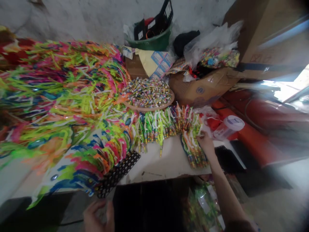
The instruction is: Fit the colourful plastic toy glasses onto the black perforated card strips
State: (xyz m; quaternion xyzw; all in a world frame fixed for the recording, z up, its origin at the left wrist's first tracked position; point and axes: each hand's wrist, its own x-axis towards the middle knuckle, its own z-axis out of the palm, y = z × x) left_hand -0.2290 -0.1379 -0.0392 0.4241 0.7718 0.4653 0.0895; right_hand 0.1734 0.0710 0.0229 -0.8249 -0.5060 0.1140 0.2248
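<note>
Right now, the person's right hand (205, 141) is resting its fingertips against the upper right side of a tight bundle of slim, multicoloured patterned tubes with yellow-green and white plastic streamers (193, 149); blur is keeping me from telling whether the fingers are closing on it. That bundle is lying near the right end of the white tabletop (154, 164), its tube ends pointing toward the front edge. The left hand (98, 216) is hanging just off the front edge, thumb and fingers parted in a loose curl, holding nothing that I can see.

Just beyond that hand, a black perforated rack (120, 170) is sitting slantwise at the front edge, with pink, blue and yellow-green plastic strips (103, 154) crowding over it in rows. Across the middle of the tabletop, a row of patterned tubes with bright green and white streamers (156, 124) is lying side by side, one tube poking out toward the front edge. Behind it, a shallow pinkish-tan oval basin (154, 109) is holding a heap of short, loose patterned tubes (149, 91).

Toward the left edge, a huge tangle of neon streamers (60, 83) is spreading to the back. To my eye, the work is standing partway: one bundle is looking neatly gathered and the row fairly ordered, while far more is lying loose in the basin and the tangle.
</note>
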